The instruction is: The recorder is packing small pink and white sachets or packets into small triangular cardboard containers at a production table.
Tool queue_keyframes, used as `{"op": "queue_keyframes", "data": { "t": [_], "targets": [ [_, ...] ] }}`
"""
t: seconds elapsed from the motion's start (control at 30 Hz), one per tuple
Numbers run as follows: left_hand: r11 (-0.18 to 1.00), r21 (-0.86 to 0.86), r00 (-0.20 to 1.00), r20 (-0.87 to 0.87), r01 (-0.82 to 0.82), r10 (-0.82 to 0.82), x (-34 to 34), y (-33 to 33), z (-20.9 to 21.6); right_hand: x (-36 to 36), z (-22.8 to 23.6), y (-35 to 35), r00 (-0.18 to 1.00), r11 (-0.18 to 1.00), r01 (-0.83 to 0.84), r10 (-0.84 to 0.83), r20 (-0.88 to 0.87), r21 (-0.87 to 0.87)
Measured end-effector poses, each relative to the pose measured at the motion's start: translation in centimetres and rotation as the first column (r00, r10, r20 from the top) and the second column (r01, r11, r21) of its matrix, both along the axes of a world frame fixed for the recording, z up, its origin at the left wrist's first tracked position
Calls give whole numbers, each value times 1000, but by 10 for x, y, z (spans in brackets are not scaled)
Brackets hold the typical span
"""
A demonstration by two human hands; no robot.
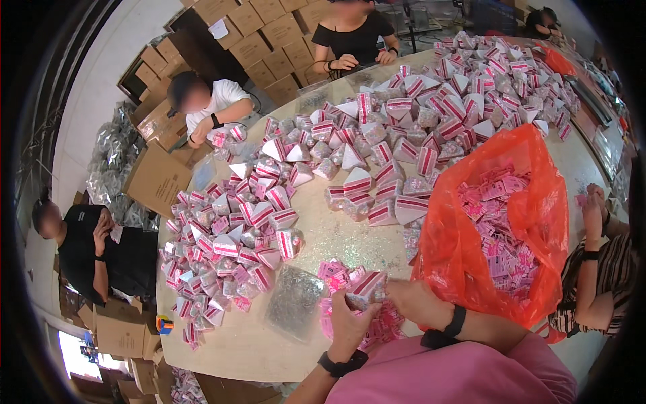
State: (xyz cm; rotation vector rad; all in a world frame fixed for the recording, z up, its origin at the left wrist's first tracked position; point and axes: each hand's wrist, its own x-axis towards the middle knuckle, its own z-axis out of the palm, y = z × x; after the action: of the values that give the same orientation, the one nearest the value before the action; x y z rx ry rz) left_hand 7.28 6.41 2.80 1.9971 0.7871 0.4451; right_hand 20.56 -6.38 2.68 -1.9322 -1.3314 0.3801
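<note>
Above a heap of small pink sachets point(385, 328) at the near edge of the table, my left hand point(351, 323) is closed on a clear packet point(367, 288) with a pink-and-white striped label. My right hand point(412, 303) meets the packet's right end, its fingers closed there and partly hidden. To the left of my hands lies a stack of flat clear plastic bags point(294, 303). A large red plastic bag point(441, 249), gaping and full of pink sachets, stands to the right of my right forearm.
Filled packets point(356, 182) with striped labels spread in a long heap across the curved table point(269, 360). A tape roll point(164, 324) sits at its left edge. Several people work around it, one close at my right point(599, 276). Cardboard boxes point(286, 34) are stacked behind.
</note>
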Motion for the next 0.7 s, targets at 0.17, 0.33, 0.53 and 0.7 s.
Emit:
{"op": "queue_keyframes", "data": {
  "t": [0.17,0.33,0.53,0.7],
  "targets": [
    [998,-54,999,-37,-33,31,0,-1,-4,4,-6,1,985,1000,-11,11,-173,4],
    [982,-163,995,-34,-95,91,-1,-1,-19,6,11,-2,953,999,41,-44,-299,-18],
    [981,-175,996,33,-82,89,0,-5,-9,8,15,-4,439,982,68,-187,-879,-175],
    [996,-54,997,36,-67,69,-3,-4,-18,-1,15,-2,788,989,134,-143,-598,-61]
  ]
}}
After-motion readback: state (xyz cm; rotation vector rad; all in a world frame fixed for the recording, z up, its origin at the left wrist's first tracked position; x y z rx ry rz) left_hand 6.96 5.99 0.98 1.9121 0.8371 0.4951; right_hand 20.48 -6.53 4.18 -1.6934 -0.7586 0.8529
